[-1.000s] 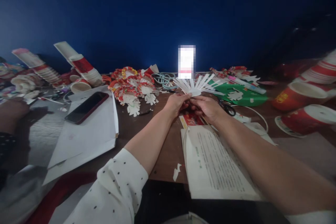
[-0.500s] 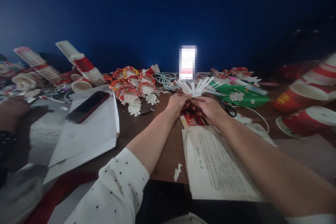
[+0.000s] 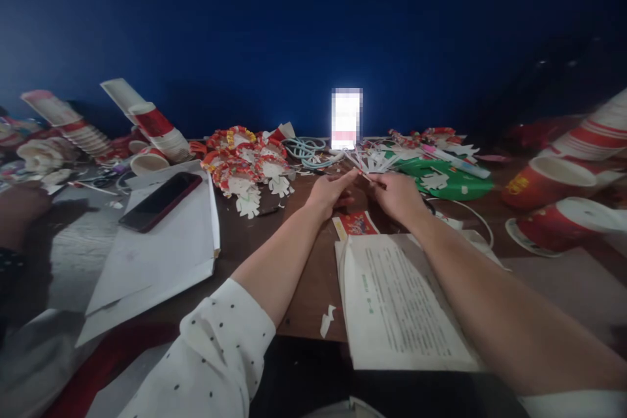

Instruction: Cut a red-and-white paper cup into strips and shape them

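Over the middle of the table, both hands work on a white paper piece cut into long strips (image 3: 381, 160), which fan out away from me. My left hand (image 3: 327, 196) is at its near left side, thumb and forefinger closed on an edge or strip. From the right, my right hand (image 3: 398, 197) pinches the near edge, fingers curled under. The fingertips and the underside of the paper are partly hidden. Just below the hands lies a red printed card (image 3: 360, 223), and nearer to me a printed booklet (image 3: 396, 300).
A lit phone screen (image 3: 345, 117) stands at the back. Left are red fringed paper crafts (image 3: 247, 166), a dark phone (image 3: 160, 201) on white paper, and stacked paper cups (image 3: 161, 127). Right are a green sheet (image 3: 458, 184) and red cups (image 3: 563, 176). Another person's hand (image 3: 24, 206) is far left.
The fringed paper has turned and tilted lower, its fan less spread to my view. My hands have moved slightly apart, and the red card shows more. The whole view has shifted a little.
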`<state>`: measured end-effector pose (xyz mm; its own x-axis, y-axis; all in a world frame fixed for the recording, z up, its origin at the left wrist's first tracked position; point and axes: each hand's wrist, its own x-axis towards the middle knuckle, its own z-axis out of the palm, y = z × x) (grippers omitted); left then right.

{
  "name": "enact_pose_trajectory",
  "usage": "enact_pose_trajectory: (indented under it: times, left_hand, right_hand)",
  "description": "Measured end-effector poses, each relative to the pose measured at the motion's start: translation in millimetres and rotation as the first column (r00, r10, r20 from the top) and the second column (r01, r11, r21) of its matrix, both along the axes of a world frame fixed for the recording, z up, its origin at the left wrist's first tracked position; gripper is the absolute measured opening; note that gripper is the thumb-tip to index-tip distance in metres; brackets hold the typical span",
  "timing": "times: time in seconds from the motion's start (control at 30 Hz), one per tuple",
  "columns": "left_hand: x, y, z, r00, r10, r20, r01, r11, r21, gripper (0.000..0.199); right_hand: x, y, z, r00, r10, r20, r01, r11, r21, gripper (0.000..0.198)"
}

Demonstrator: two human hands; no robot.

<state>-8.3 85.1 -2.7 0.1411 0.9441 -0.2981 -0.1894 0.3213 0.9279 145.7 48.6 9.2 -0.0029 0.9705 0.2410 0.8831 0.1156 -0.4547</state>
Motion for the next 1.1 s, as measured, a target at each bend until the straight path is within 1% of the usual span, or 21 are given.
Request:
enact_pose_trajectory:
  times: [0.07, 0.13, 0.23, 0.3, 0.4, 0.5, 0.6, 0.67, 0.73, 0.8, 0.87, 1.0, 1.1]
  left_hand:
    - [-2.4, 1.3, 0.8, 0.998, 0.061, 0.007, -0.061, 0.998, 0.011, 0.043]
    - [-5.9, 3.0, 2.0, 0.993, 0.121, -0.015, -0.120, 0.992, 0.044, 0.048]
    - [-11.4, 6.0, 3.8, 0.977, 0.200, -0.076, -0.193, 0.978, 0.084, 0.054]
    - [-13.7, 7.8, 4.2, 0.972, 0.207, -0.111, -0.198, 0.976, 0.087, 0.055]
    - [-14.0, 10.6, 2.6, 0.975, 0.151, -0.166, -0.139, 0.987, 0.077, 0.055]
    - [-12.2, 13.8, -1.3, 0.972, 0.123, -0.201, -0.112, 0.991, 0.068, 0.052]
    - [-10.4, 16.5, -5.7, 0.968, 0.141, -0.206, -0.127, 0.989, 0.077, 0.048]
    - [-9.6, 16.9, -7.5, 0.966, 0.142, -0.218, -0.124, 0.988, 0.095, 0.047]
    - [-8.8, 15.5, -7.8, 0.962, 0.123, -0.245, -0.096, 0.988, 0.120, 0.048]
    - [-7.8, 12.6, -6.3, 0.955, 0.084, -0.283, -0.046, 0.989, 0.138, 0.049]
    - [-6.8, 9.0, -3.5, 0.947, 0.027, -0.319, 0.017, 0.990, 0.137, 0.052]
    - [-5.6, 4.6, 0.5, 0.931, -0.078, -0.358, 0.129, 0.984, 0.121, 0.057]
    - [-5.8, 6.3, -1.8, 0.912, -0.102, -0.398, 0.169, 0.976, 0.137, 0.053]
  right_hand:
    - [1.1, -1.4, 3.1, 0.986, -0.015, 0.164, 0.015, 1.000, 0.000, 0.035]
    - [0.4, -3.3, 6.0, 0.960, -0.013, 0.281, 0.024, 0.999, -0.037, 0.036]
    - [-1.9, -6.4, 9.1, 0.924, -0.003, 0.383, 0.037, 0.996, -0.081, 0.037]
    - [-3.5, -8.1, 10.5, 0.909, 0.005, 0.418, 0.035, 0.996, -0.088, 0.037]
    - [-4.2, -10.2, 14.4, 0.890, 0.021, 0.456, 0.031, 0.994, -0.106, 0.035]
    - [1.8, -11.4, 23.7, 0.880, 0.019, 0.475, 0.074, 0.982, -0.176, 0.031]
    - [16.9, -11.1, 37.2, 0.883, 0.036, 0.467, 0.109, 0.954, -0.278, 0.025]
    - [29.2, -9.8, 45.2, 0.895, 0.058, 0.443, 0.121, 0.924, -0.364, 0.022]
    - [39.2, -7.9, 49.9, 0.896, 0.039, 0.443, 0.161, 0.901, -0.404, 0.021]
    - [43.7, -5.9, 50.3, 0.896, 0.015, 0.444, 0.184, 0.897, -0.401, 0.023]
    - [41.9, -4.4, 47.2, 0.903, -0.004, 0.430, 0.181, 0.911, -0.371, 0.027]
    - [26.6, -4.6, 36.8, 0.908, -0.018, 0.418, 0.163, 0.935, -0.314, 0.035]
    - [16.0, -6.9, 31.0, 0.915, -0.004, 0.405, 0.128, 0.952, -0.279, 0.035]
